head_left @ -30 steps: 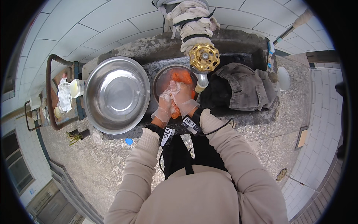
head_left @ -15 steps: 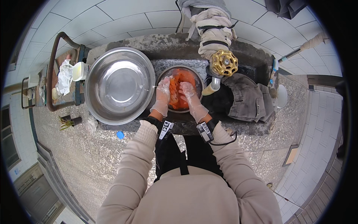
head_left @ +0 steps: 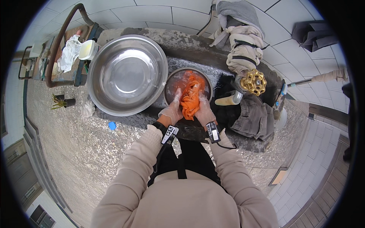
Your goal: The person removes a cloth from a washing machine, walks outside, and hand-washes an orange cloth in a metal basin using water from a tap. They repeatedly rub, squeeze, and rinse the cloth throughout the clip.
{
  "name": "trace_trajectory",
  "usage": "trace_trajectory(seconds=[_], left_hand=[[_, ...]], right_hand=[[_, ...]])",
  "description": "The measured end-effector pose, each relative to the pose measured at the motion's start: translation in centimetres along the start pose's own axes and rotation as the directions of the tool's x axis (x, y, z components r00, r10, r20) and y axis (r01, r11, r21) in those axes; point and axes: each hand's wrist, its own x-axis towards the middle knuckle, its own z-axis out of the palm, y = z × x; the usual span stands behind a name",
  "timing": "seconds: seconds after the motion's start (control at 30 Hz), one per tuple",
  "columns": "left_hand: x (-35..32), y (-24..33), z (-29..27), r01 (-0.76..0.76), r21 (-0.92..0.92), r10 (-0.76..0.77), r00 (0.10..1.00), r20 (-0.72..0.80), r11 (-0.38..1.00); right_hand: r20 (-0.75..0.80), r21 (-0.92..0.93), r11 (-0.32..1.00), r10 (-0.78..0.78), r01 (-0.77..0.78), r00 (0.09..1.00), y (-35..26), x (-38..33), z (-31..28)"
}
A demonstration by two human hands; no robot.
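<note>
A wet, bright orange cloth (head_left: 191, 98) is bunched above a small round metal basin (head_left: 170, 84), its near end hanging over the basin's near rim. My left hand (head_left: 174, 109), in a clear plastic glove, holds the bundle from the left side. Gloved the same way, my right hand (head_left: 204, 108) closes on it from the right. Some of the fingertips are hidden by the folds. To the left stands a large, shiny metal basin (head_left: 108, 95), tilted against the stone sink's edge.
A cloth-wrapped pipe with a brass valve wheel (head_left: 253, 82) and a spout (head_left: 229, 100) juts in at the right. Grey trousers (head_left: 253, 119) and dark fabric lie beside it in the stone sink (head_left: 186, 133). A white tub (head_left: 88, 50) sits on the left-hand stand.
The orange cloth has gone from spread low in the small basin to a raised, gathered bundle between both hands. My view has turned somewhat, shifting the surroundings.
</note>
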Motion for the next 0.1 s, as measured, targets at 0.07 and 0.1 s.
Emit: trace_trajectory(seconds=[0.07,0.1], left_hand=[[-0.1,0.5,-0.9,-0.351,0.428,0.161,0.893,0.420,0.833],[0.0,1.1,-1.4,-0.628,0.650,0.261,0.774,0.577,0.428]], right_hand=[[0.160,-0.041,0.996,0.088,-0.082,0.983,-0.8,-2.0,2.2],[0.076,-0.082,0.993,0.097,-0.091,0.992,-1.1,-2.2,3.2]])
